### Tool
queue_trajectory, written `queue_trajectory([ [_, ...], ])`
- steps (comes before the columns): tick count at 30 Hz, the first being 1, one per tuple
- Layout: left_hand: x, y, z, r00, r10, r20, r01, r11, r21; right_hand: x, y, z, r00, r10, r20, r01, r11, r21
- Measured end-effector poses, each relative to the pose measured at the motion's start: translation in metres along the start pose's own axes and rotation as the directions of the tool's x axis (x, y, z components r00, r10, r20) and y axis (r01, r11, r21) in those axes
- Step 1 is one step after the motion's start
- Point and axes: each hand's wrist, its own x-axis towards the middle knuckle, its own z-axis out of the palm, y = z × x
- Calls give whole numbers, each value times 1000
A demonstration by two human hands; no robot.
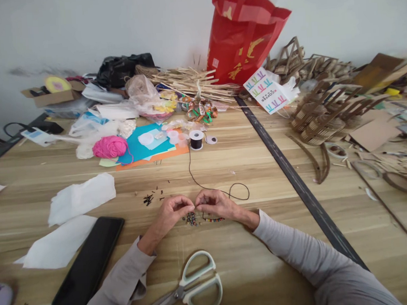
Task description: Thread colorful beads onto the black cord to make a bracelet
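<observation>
My left hand [174, 211] and my right hand [217, 203] meet fingertip to fingertip low over the table, both pinched. The thin black cord [190, 167] runs from its white spool [196, 140] to my right hand, which grips it, and a loop lies beside that hand. Whatever the left fingertips pinch is too small to make out. Loose small beads [192, 219] in several colours lie just below the fingers. A short row of strung beads [215, 220] rests under the right hand. Short black pieces [148, 199] are scattered left of the left hand.
Scissors [198, 283] with pale handles lie near the front edge. A black phone-like slab [89, 262] and white paper sheets [83, 195] are at left. Pink yarn [109, 147], a red bag [246, 38] and small woven baskets [318, 121] stand farther back.
</observation>
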Motion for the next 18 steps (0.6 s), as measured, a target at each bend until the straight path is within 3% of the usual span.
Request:
queue_trajectory([
  [18, 0, 2, 1, 1000, -1, 3, 1, 1000, 13, 0, 0, -2, 999, -32, 6, 32, 995, -92],
])
